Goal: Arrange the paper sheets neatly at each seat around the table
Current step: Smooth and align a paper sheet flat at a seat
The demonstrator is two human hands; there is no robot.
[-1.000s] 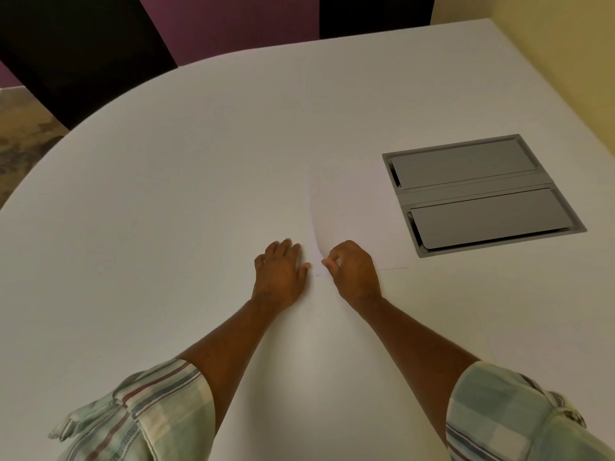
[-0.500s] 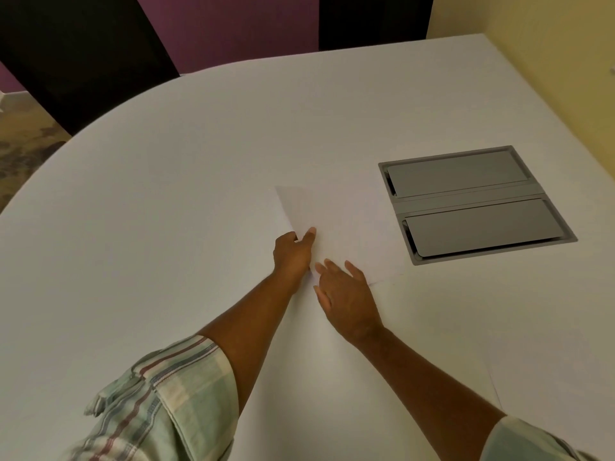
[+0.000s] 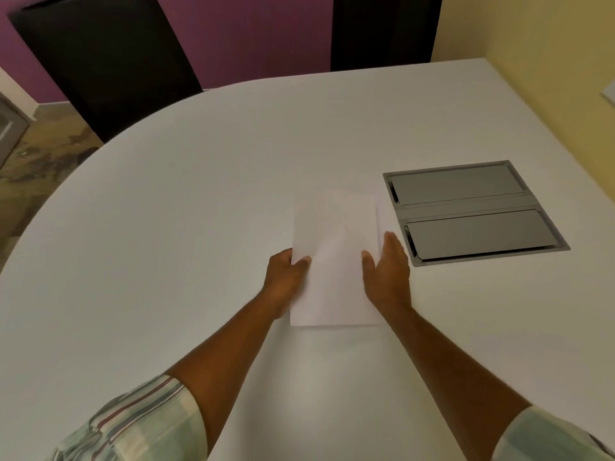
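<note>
A white paper sheet [image 3: 334, 261] is held just over the white table [image 3: 173, 207], in the middle of the view, its long side running away from me. My left hand [image 3: 286, 281] pinches its left edge, thumb on top. My right hand [image 3: 387, 274] is at the sheet's right edge with fingers stretched out and apart; whether it grips the paper is hidden. The edge of a second white sheet [image 3: 386, 217] shows on the table just beyond the right side of the held one.
A grey metal cable hatch [image 3: 472, 207] with two lids is set into the table right of the sheets. Two black chair backs [image 3: 106, 61] stand behind the far rim. A yellow wall [image 3: 549, 61] runs along the right side.
My left hand has taken hold of the sheet's left edge and drawn it towards me, turning it square. My right hand moved from below the sheet to its right edge.
</note>
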